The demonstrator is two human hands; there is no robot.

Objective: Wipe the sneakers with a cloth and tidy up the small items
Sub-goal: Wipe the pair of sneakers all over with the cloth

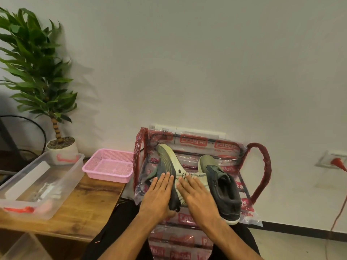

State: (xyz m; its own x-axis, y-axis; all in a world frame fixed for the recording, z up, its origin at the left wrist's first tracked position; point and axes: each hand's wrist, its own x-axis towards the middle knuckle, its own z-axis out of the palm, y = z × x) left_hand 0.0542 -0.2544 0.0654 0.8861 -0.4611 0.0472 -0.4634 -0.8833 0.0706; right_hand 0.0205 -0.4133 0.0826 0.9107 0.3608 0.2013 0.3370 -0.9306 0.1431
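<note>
Two grey-green sneakers with white soles sit on a plastic-wrapped chair seat point(187, 218) in front of me. The left sneaker point(167, 156) lies tipped on its side; the right sneaker point(221, 182) stands upright. Between them lies a pale cloth point(202, 178). My left hand point(159, 192) lies flat on the left sneaker, fingers straight, thumb under its heel edge. My right hand point(195, 194) presses flat on the cloth, fingers straight.
A pink mesh basket point(109, 166) sits on the wooden table point(86, 203) to the left. A clear plastic bin point(37, 184) with red clips holds small items. A potted plant point(56, 143) stands behind it. A red plug point(338, 163) is in the wall socket at right.
</note>
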